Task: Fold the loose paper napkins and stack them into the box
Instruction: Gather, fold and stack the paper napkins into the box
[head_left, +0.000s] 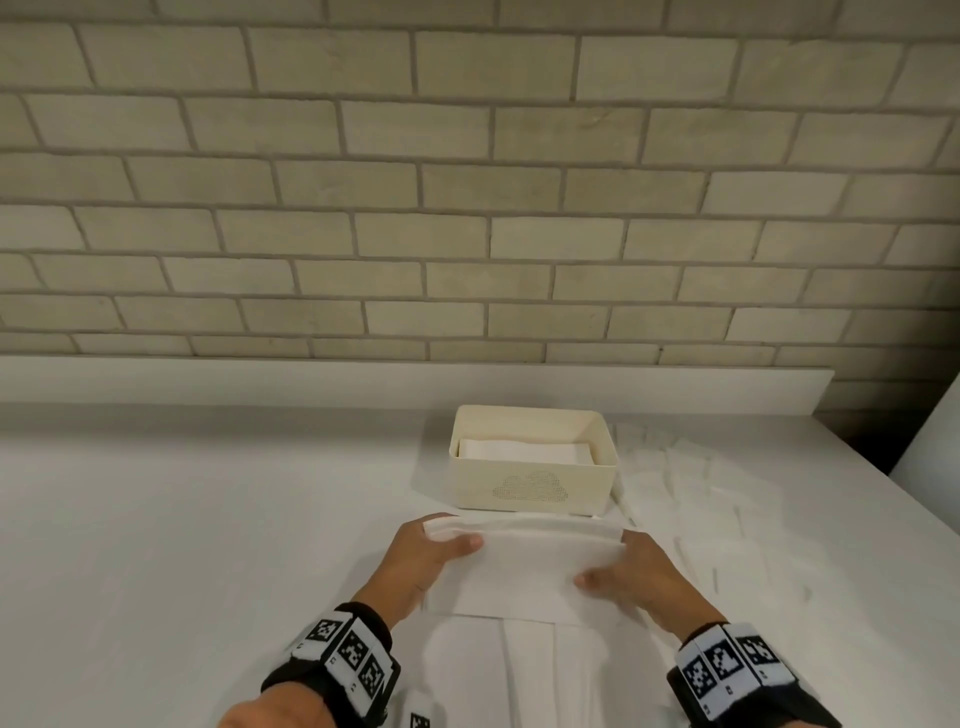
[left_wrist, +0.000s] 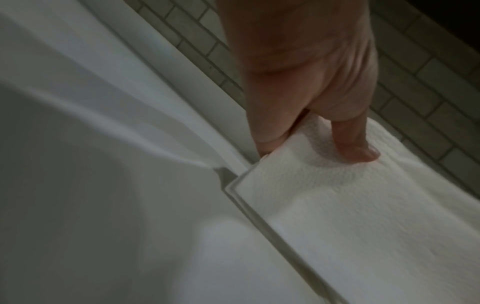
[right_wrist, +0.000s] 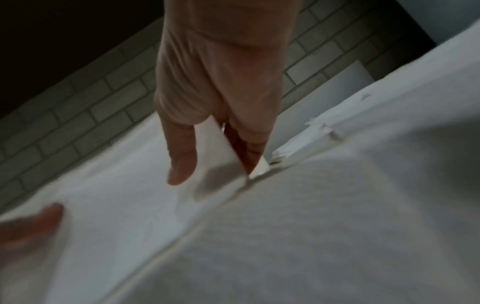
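A white paper napkin (head_left: 524, 566) is held between both hands just in front of the cream box (head_left: 530, 486), with its far edge curled over in a fold. My left hand (head_left: 431, 561) pinches its left end, thumb on top (left_wrist: 361, 148) and fingers under the napkin (left_wrist: 337, 205). At the right end, my right hand (head_left: 639, 577) grips the napkin (right_wrist: 130, 205) with its thumb over the sheet and its fingers behind the folded edge. Folded napkins (head_left: 524, 449) lie flat inside the box.
Loose white napkins (head_left: 691, 483) are spread on the white table (head_left: 208, 519) to the right of the box. Another creased white sheet (head_left: 524, 670) lies under the held napkin, toward me. A low white ledge and a brick wall (head_left: 467, 208) close off the back.
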